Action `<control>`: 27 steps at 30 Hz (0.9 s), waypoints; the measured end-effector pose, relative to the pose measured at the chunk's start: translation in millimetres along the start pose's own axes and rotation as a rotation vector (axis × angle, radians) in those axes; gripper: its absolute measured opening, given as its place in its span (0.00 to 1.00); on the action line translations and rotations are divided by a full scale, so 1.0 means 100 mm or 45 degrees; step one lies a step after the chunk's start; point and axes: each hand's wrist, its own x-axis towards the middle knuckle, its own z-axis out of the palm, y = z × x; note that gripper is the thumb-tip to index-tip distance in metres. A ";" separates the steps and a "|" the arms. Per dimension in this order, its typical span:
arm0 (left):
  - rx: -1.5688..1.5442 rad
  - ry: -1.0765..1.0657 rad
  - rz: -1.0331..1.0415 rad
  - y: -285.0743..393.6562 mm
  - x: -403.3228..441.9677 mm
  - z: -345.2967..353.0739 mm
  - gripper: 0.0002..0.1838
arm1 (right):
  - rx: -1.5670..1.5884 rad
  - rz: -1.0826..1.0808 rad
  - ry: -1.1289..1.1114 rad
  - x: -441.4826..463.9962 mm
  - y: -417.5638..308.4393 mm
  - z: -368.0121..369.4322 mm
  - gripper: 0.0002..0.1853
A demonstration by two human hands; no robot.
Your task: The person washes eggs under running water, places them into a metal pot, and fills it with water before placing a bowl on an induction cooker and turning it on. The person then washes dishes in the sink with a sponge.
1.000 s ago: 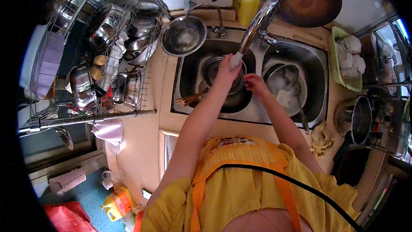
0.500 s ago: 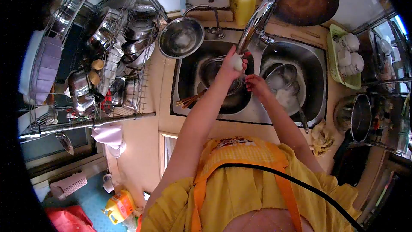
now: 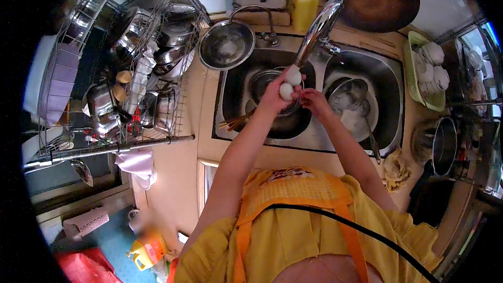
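My left hand (image 3: 274, 96) is closed round two small, white, rounded objects (image 3: 290, 84) under the chrome faucet (image 3: 318, 26). They are egg-like or like spoon bowls; I cannot tell which. My right hand (image 3: 315, 102) is just beside it, fingers bent together near the left fingertips; what they pinch, if anything, is hidden. Below both hands in the left sink basin (image 3: 298, 131) lies a metal bowl (image 3: 262, 81), with chopsticks (image 3: 238, 121) by its lower left side. In the right basin a ladle (image 3: 373, 141) and metal ware rest in a large soapy bowl (image 3: 373, 91).
A metal basin (image 3: 226, 47) stands at the back left of the sink. Behind are a yellow bottle (image 3: 303, 5) and a wok (image 3: 372, 0). To the right are a green basket (image 3: 419, 91) of white cups, a rag (image 3: 396, 170) and a pot (image 3: 444, 147). A wire rack (image 3: 181, 139) stands left.
My left hand has moved down a little from the faucet and turned, so two white objects now show instead of one. My right hand stays close beside it. The view has shifted slightly.
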 end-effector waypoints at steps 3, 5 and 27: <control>0.019 0.192 0.099 0.02 0.19 0.04 0.18 | 0.101 -0.002 0.031 0.04 -0.09 0.27 0.07; -0.044 0.196 -0.039 0.06 0.29 -0.08 0.17 | 0.232 0.000 0.126 0.09 -0.16 0.45 0.07; 0.098 0.485 -0.034 0.05 0.14 -0.41 0.14 | -1.405 -0.832 0.223 -0.13 -0.65 0.29 0.18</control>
